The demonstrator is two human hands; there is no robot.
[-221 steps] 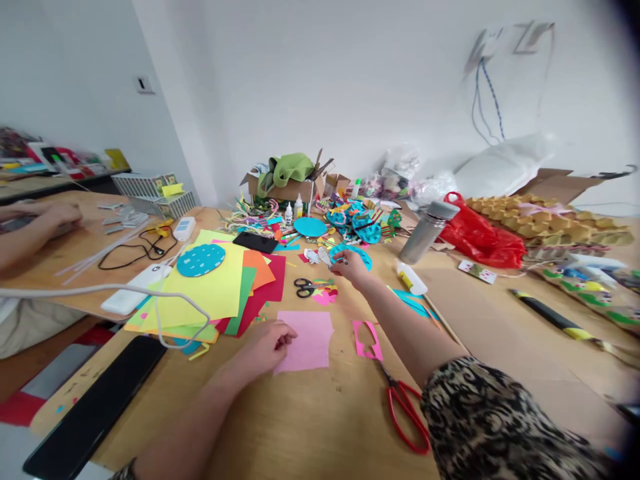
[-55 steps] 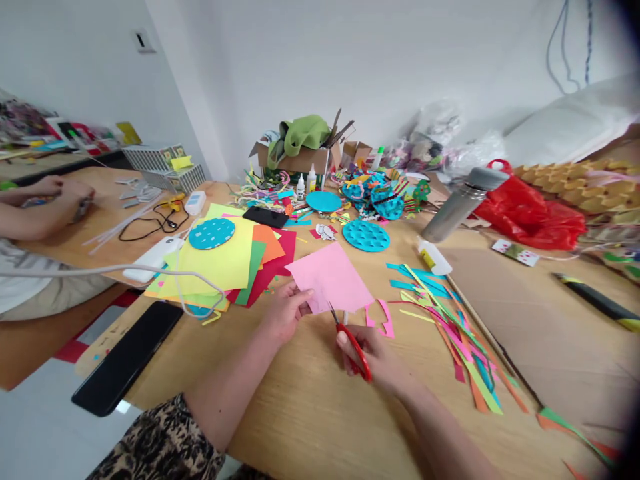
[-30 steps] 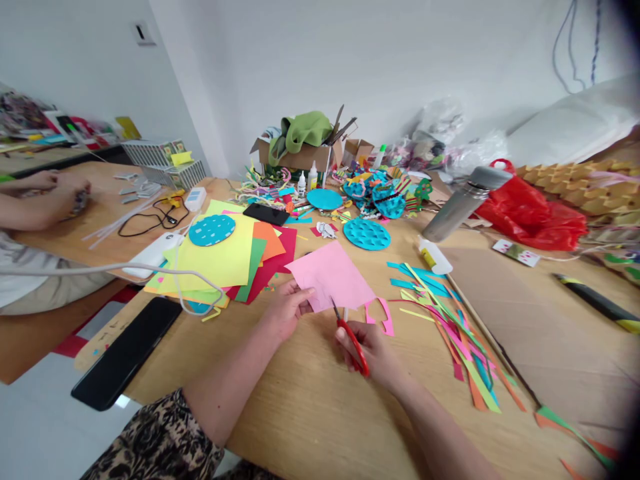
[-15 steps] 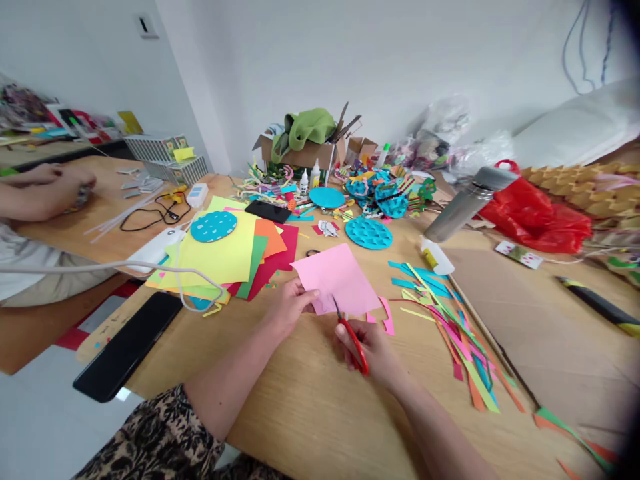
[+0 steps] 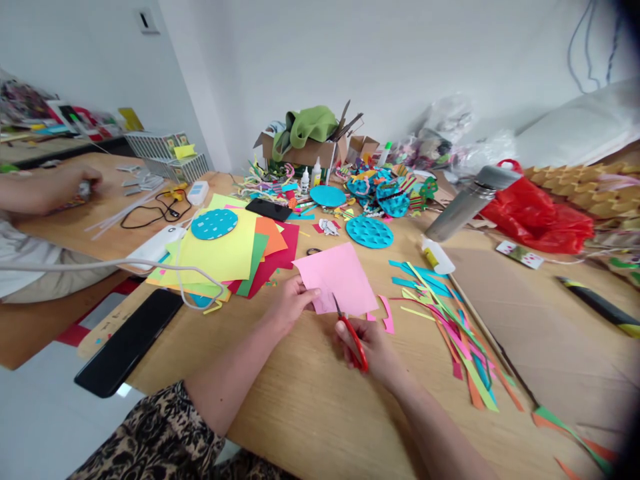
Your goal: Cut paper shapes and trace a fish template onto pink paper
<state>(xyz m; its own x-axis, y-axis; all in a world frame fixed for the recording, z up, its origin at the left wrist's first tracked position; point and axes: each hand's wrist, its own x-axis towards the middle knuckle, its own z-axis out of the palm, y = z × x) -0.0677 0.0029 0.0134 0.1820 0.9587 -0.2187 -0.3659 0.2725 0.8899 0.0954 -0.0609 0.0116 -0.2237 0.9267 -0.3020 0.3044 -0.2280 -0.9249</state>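
My left hand [image 5: 294, 301] pinches the lower left edge of a square pink sheet of paper [image 5: 345, 277], thumb on top. My right hand [image 5: 370, 347] is closed round the red handles of a pair of scissors [image 5: 356, 340]. One dark blade lies over the lower edge of the pink paper; the other blade is mostly hidden beneath it. Faint drawn lines show on the sheet near my left thumb. Curved pink offcuts [image 5: 387, 315] lie on the table just right of the paper.
Coloured paper sheets [image 5: 215, 257] with a dotted blue disc [image 5: 214, 225] lie to the left, beside a black phone [image 5: 127, 343]. Paper strips [image 5: 465, 333], a glue bottle [image 5: 437, 257] and a steel flask [image 5: 463, 203] are on the right. Across the left side, a co-worker's hand [image 5: 75, 187] holds something small.
My hands, the scissors and the pink paper stay almost in place. At the left, the co-worker's hands have shifted, and a small object shows more clearly in them.
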